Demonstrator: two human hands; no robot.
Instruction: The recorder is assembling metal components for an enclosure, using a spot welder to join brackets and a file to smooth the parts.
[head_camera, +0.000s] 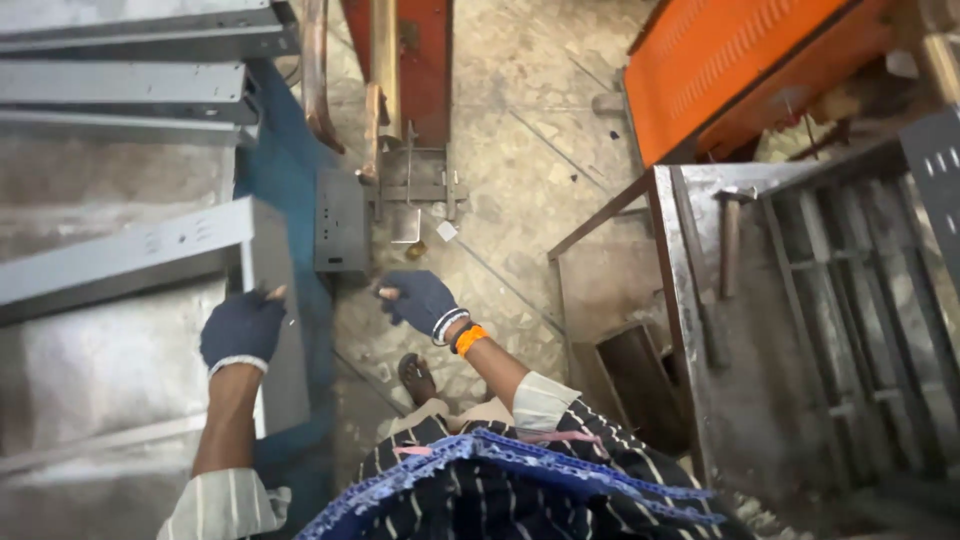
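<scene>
Gloves on both hands: left hand closed, resting against grey metal channel, likely steadying it; right hand loosely curled, empty, above floor.

Both hands wear dark blue knit gloves with bare fingertips showing. The left hand is loosely curled, forearm bare below a rolled striped sleeve. The right hand is closed in a loose fist, palm turned inward, an orange band at its wrist, elbow bent
</scene>
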